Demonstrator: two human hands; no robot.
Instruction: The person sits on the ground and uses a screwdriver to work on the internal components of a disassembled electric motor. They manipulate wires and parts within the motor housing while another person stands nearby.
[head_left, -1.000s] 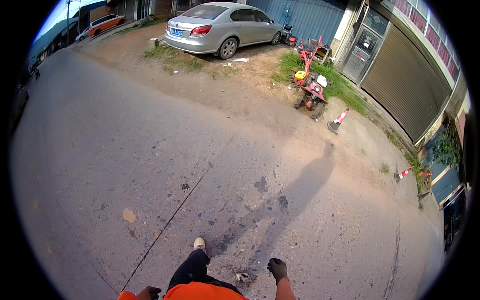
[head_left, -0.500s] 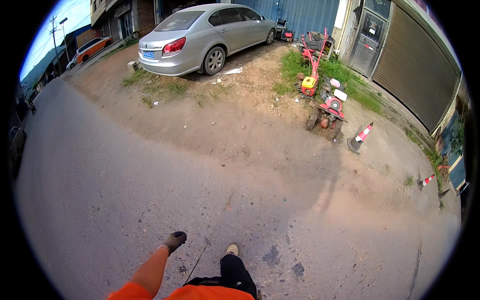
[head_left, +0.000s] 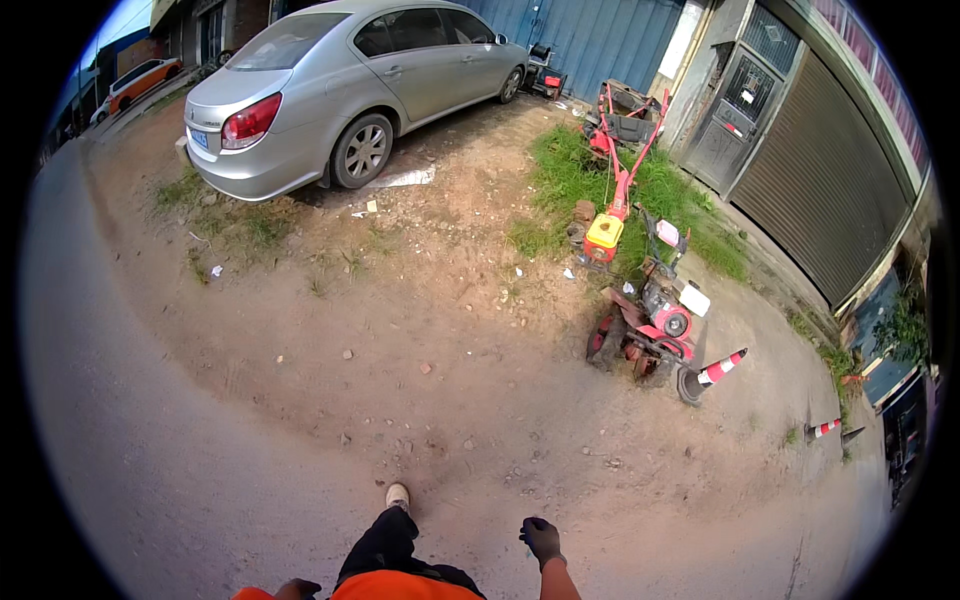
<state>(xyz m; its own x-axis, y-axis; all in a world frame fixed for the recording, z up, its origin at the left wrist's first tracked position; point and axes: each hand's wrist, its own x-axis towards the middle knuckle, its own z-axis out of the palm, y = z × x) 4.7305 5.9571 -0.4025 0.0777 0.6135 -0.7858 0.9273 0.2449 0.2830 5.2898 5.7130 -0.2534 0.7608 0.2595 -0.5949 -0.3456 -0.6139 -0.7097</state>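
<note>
My right hand (head_left: 541,540), dark and apparently gloved, swings out in front of my body at the lower middle, its fingers curled in. Whether anything is inside that curl is too small to make out. My left hand (head_left: 298,589) shows only partly at the bottom edge beside my orange top (head_left: 400,587); its fingers are too cut off to read. Neither hand touches anything around it. Between them, my light shoe (head_left: 398,496) steps forward on the dusty ground (head_left: 450,420).
A silver car (head_left: 300,110) is parked ahead at left. Toward the right stand red tillers (head_left: 665,318), one with a yellow tank (head_left: 604,231), and a red-and-white cone (head_left: 715,372). Behind are a blue metal wall (head_left: 600,45), a grey door (head_left: 735,110) and a brown roller shutter (head_left: 815,165).
The car, tillers and cone appear closer as I walk from the paved road onto the dirt. My left hand has dropped back to the bottom edge; my right hand has come into view.
</note>
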